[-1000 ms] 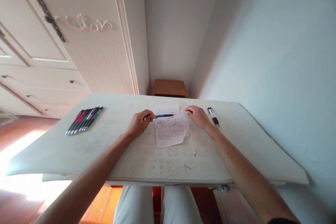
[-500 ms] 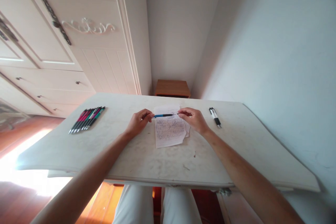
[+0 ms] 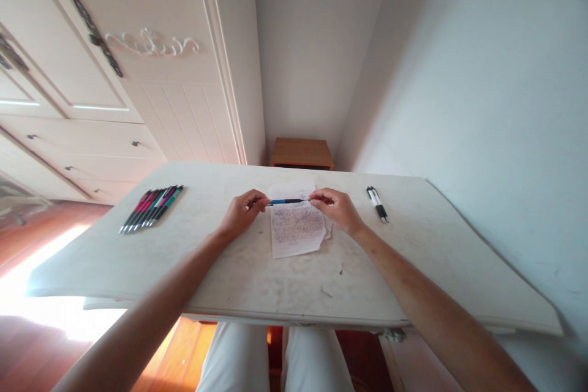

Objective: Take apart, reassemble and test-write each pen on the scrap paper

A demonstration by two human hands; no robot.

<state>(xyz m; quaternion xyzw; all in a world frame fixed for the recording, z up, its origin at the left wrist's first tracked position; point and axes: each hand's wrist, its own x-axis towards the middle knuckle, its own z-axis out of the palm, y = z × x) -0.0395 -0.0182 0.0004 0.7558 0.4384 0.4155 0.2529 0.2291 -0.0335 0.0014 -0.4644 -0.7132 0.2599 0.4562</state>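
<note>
My left hand (image 3: 245, 213) is closed on the blue end of a blue-and-black pen (image 3: 285, 201), held level above the paper. The pen's black grip points right. At its pointed end, the fingertips of my right hand (image 3: 337, 207) are pinched together on a small silver pen tip, mostly hidden by the fingers. I cannot tell whether that tip is joined to the pen or just apart from it. Below both hands lie scribbled sheets of paper (image 3: 296, 236), one partly over another.
On the white table (image 3: 220, 288), a row of several coloured pens (image 3: 151, 209) lies at the left. Two white-and-black pens (image 3: 377, 204) lie side by side at the right. A wooden cabinet (image 3: 302, 152) stands beyond the far edge, with a wall at the right.
My right fingertips have come slightly left, closer to the pen's pointed end. My left hand and the pen have hardly moved.
</note>
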